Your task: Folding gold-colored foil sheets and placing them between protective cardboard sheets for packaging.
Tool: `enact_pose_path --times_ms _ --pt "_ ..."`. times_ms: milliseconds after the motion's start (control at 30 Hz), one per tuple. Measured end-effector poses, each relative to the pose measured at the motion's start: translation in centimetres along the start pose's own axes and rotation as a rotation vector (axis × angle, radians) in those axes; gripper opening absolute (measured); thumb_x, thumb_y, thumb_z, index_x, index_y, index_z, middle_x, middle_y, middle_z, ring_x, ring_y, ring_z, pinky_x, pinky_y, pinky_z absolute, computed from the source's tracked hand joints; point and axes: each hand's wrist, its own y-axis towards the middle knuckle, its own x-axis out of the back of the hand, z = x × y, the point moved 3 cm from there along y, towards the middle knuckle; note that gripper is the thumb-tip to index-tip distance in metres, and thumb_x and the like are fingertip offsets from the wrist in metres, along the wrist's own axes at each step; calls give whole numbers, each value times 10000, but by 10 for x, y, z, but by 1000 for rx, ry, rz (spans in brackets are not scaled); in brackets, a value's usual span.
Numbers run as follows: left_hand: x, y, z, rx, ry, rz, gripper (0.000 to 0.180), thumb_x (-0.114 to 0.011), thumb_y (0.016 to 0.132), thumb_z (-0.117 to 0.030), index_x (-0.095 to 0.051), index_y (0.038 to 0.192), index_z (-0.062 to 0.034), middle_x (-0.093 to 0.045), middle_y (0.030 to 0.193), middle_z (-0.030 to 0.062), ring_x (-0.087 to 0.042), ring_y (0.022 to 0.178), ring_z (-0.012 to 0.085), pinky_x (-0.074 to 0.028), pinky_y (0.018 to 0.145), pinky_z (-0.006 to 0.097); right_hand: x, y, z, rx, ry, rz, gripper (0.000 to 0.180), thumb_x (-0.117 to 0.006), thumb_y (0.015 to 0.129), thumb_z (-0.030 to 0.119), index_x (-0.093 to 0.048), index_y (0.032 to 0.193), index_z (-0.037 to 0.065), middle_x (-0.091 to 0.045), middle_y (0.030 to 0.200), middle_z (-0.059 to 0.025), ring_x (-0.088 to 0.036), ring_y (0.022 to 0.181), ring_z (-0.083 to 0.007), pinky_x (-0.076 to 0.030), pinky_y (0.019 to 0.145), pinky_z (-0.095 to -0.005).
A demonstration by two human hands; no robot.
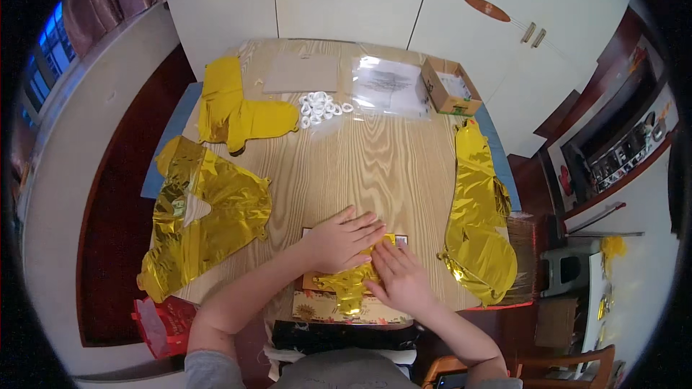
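At the near edge of the table, my left hand (339, 243) lies flat with fingers stretched out over a gold foil balloon (349, 292). My right hand (404, 279) rests beside it, fingers extended on the same foil, its fingertips close to those of the left. Both hands hide much of this uninflated balloon. Beneath it is a flat patterned box or packet (382, 312) in tan and reddish tones, whose exact kind I cannot make out. A strip of foil hangs toward me over its front.
Flat gold foil balloons lie at left (223, 202), far left (241, 112) and right (476, 216). Toward the back are white rings (321, 106), a grey-beige board (299, 74), a clear plastic sleeve (389, 86) and a cardboard box (450, 86). A red bag (164, 324) stands below left.
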Motion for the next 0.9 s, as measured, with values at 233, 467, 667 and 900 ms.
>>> enact_pose_path --times_ms 233,467,667,900 --pt "0 -1 3 11 -70 -35 617 -412 976 -433 -350 1457 -50 -480 1423 123 -362 1386 264 -229 1137 516 6 8 24 24 172 5 606 -728 749 453 -641 1114 -22 -622 1138 -157 -542 1151 -315 -412 1008 -432" --pt "-6 -3 7 12 -105 -68 609 -367 993 -446 -335 1470 -68 -477 1425 128 -349 1395 269 -224 1139 518 1 18 21 -57 180 -33 414 -744 751 333 -677 1037 42 -642 1014 -83 -571 1019 -256 -440 876 -391" --pt "-8 -2 9 30 -148 -21 611 -307 1007 -464 -324 1479 -77 -436 1455 149 -337 1403 263 -189 1155 502 0 25 19 -40 117 -89 279 -756 723 201 -671 949 62 -646 917 -61 -594 919 -253 -446 817 -388" --pt "-6 -1 10 59 -206 50 608 -226 1024 -468 -308 1485 -80 -401 1483 136 -293 1425 250 -150 1170 471 8 30 28 206 -165 -214 185 -653 756 161 -655 931 100 -624 865 -19 -579 794 -164 -428 730 -336"
